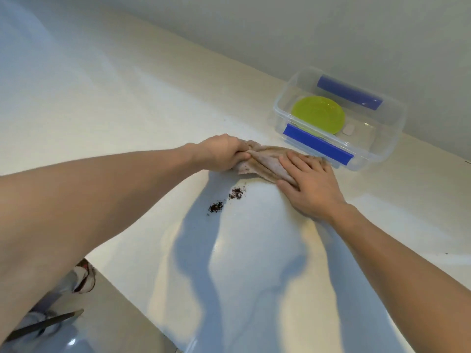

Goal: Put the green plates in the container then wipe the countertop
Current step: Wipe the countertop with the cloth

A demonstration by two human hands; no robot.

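Note:
A green plate [318,114] lies inside a clear plastic container [382,146] with blue clips, at the back right of the white countertop [127,110]. A beige cloth [265,161] lies crumpled on the counter just in front of the container. My left hand [224,151] grips the cloth's left end. My right hand [311,182] presses flat on its right part, fingers spread. Two small piles of dark crumbs [226,200] sit on the counter just in front of the cloth.
A grey wall [331,34] runs behind the counter. The counter's front edge [122,286] drops to the floor at the lower left, where a shoe [84,278] shows. Shadows of my arms fall across the near counter.

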